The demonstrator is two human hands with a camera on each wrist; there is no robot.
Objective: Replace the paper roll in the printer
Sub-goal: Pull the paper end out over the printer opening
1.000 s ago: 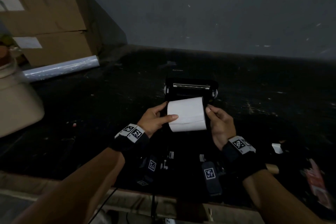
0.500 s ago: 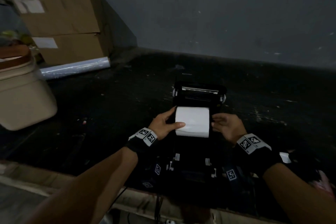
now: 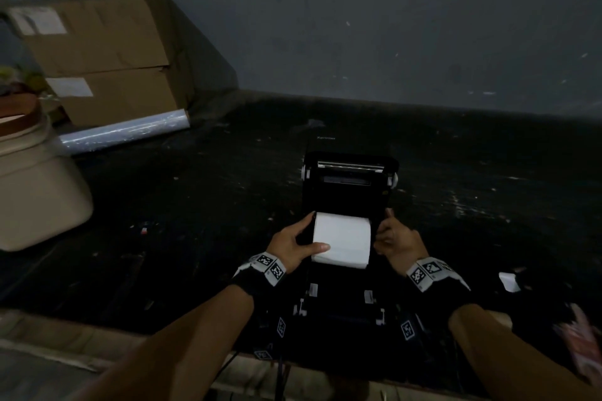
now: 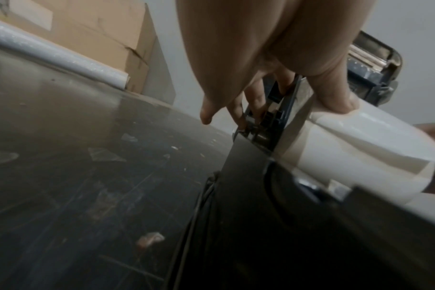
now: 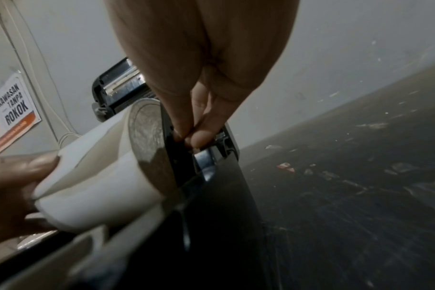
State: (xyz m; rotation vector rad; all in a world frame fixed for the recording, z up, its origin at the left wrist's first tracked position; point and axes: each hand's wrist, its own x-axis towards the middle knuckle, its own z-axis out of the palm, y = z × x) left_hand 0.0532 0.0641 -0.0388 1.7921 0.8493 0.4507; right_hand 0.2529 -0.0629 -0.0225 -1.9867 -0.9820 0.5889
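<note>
The black printer point(image 3: 350, 192) sits on the dark counter with its lid point(image 3: 351, 169) raised. A white paper roll point(image 3: 342, 242) lies in its bay. My left hand point(image 3: 306, 238) grips the roll's left end, thumb across the top and fingers down beside it. In the left wrist view the thumb of that hand point(image 4: 291, 102) presses on the roll point(image 4: 360, 149). My right hand point(image 3: 386, 231) is at the roll's right end. The right wrist view shows this hand point(image 5: 186, 137) pinching the black side guide point(image 5: 171, 157) next to the roll point(image 5: 107, 186).
Stacked cardboard boxes point(image 3: 107, 58) and a clear film roll point(image 3: 123, 135) stand at the back left. A beige container point(image 3: 35, 192) is at the left. Small scraps litter the counter point(image 3: 195, 205). A white item point(image 3: 508, 282) and a pink packet point(image 3: 583, 345) lie at the right.
The roll has come down from above the printer into its bay. My right hand left the roll's end and took hold of the side guide. The view shifted left.
</note>
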